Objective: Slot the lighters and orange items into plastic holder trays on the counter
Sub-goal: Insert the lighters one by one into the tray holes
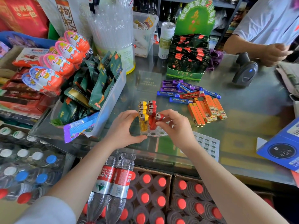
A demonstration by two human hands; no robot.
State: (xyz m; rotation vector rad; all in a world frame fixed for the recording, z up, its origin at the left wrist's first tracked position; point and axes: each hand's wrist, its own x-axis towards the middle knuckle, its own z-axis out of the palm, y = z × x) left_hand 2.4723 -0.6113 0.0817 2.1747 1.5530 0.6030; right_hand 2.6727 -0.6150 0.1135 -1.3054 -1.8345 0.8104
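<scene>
A clear plastic holder tray with round slots stands on the glass counter. Several yellow lighters and red lighters stand upright in it. My left hand grips the tray's left side, thumb at its front edge, fingers by the yellow lighters. My right hand pinches a red lighter, tilted over the tray's right slots. A pile of orange items lies to the right. A second flat white tray with rectangular slots lies near the counter's front.
Blue, purple and red lighters lie behind the orange pile. A clear bin of green snack packs stands at the left. Another person's hand and a barcode scanner are at the far right, a blue box at the right edge.
</scene>
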